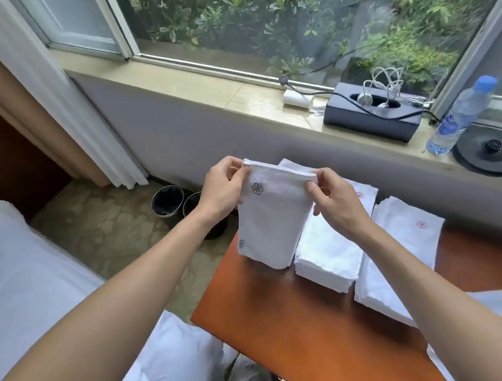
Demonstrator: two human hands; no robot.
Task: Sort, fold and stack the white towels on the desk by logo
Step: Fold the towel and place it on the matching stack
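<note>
Two hands, the left hand (222, 189) and right hand (331, 196), pinch in their fingers (232, 165) the top corners of a folded white cloth towel bearing a grey flower logo (271, 218) above the left edge of the orange wooden tabletop (284, 323), apparently mid-sorting, so the next move calls for matching that logo before setting it down.

One head-worn wide-angle view, close in, looks forward and steeply down at the tabletop (285, 332) from above its near side. The tabletop fills the lower right. The window sill (205, 85) runs beyond it, and floor (111, 225) and bed (26, 283) lie to its left. A held towel (271, 218) sits mid-frame above its far left corner.
</note>
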